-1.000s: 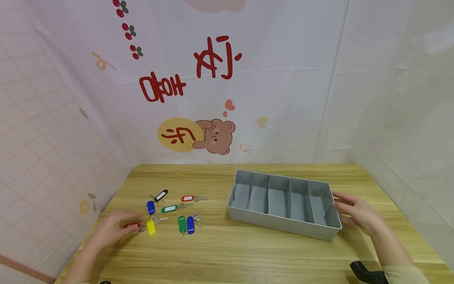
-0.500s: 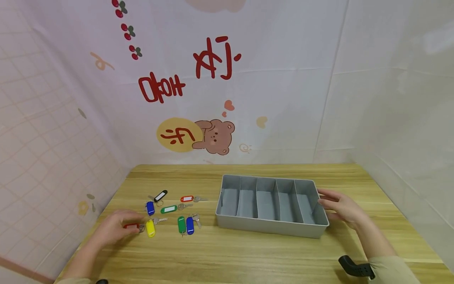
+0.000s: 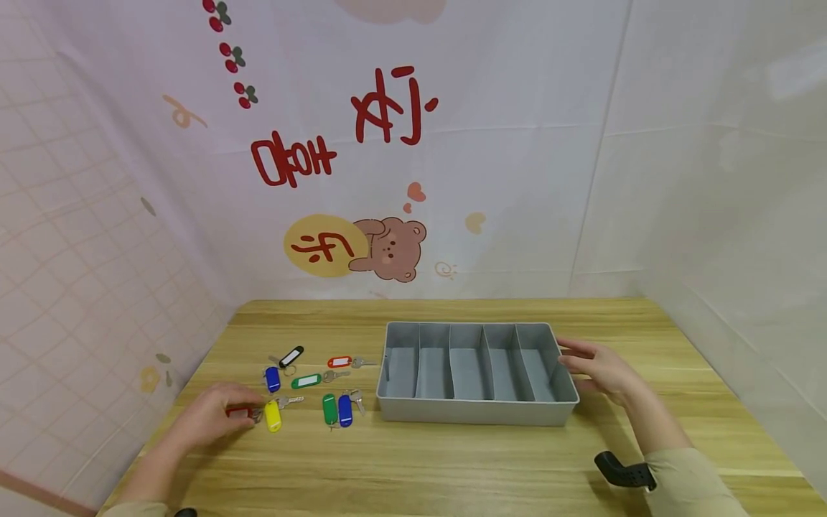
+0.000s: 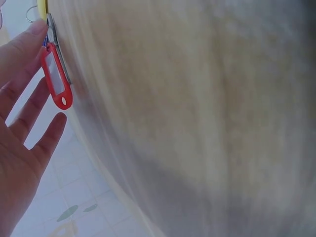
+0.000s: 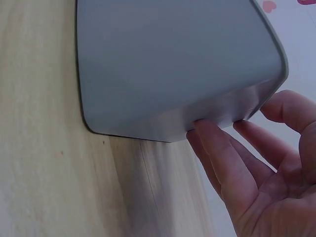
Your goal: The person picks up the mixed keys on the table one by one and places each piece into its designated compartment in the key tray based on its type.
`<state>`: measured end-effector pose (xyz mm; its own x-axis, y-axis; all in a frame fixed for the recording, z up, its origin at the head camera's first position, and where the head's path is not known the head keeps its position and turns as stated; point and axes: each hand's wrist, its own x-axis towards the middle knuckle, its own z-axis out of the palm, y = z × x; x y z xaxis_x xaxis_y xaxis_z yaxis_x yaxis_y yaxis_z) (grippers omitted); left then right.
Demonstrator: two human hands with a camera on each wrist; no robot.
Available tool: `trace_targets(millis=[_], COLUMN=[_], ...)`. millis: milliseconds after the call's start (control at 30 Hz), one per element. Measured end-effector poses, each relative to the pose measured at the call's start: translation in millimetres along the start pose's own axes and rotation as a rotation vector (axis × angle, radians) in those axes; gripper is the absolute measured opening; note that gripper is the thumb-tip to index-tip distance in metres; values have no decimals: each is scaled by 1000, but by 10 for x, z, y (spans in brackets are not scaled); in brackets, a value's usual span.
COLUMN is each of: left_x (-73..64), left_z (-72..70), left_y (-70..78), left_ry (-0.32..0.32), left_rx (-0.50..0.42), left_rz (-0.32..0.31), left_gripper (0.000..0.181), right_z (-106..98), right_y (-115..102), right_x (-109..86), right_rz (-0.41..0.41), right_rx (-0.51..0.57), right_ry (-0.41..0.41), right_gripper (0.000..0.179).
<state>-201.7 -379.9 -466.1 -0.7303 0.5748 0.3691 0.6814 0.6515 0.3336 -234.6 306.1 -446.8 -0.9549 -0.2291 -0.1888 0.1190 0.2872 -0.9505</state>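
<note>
My left hand (image 3: 209, 415) is at the left of the table, thumb and fingers spread about a red key tag (image 4: 57, 76) with a white label. That tag lies beside a yellow key tag (image 3: 273, 416), and its key is partly hidden. My right hand (image 3: 601, 370) touches the right end wall of a grey divided box (image 3: 478, 413). In the right wrist view the fingertips (image 5: 205, 128) press against that wall, with one digit up near the rim. The box stands upright on the table, with five-way dividers replaced by several narrow compartments showing bare floors.
Several other tagged keys lie between the left hand and the box: a black tag (image 3: 291, 357), an orange-red tag (image 3: 339, 362), a green tag (image 3: 306, 381) and a blue tag (image 3: 345, 411). A printed cloth (image 3: 504, 158) hangs behind the wooden table (image 3: 413, 474).
The box has slid left toward the keys and turned to lie squarer to the table, with my right hand following at its end. The left hand stays by the red tag.
</note>
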Motion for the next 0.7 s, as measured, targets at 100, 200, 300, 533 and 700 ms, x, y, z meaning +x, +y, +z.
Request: trace_targets(millis=[100, 200, 300, 533, 700], left_x=[5, 11, 20, 40, 55], left_z=[11, 16, 21, 20, 35], left_y=[-7, -19, -38, -38, -22], left_ry=[-19, -39, -44, -52, -60], left_rx=[-22, -58, -75, -47, -15], left_rz=[-26, -48, -43, -63, -106], left_gripper=[33, 31, 28, 26, 22], right_z=[30, 47, 45, 44, 41], right_y=[-16, -28, -40, -52, -39], right_x=[26, 45, 51, 44, 50], right_rz=[-4, -5, -4, -10, -9], right_rx=[29, 44, 53, 53, 76], right_ry=[-3, -2, -5, -18, -16], right_gripper=[68, 68, 68, 67, 66])
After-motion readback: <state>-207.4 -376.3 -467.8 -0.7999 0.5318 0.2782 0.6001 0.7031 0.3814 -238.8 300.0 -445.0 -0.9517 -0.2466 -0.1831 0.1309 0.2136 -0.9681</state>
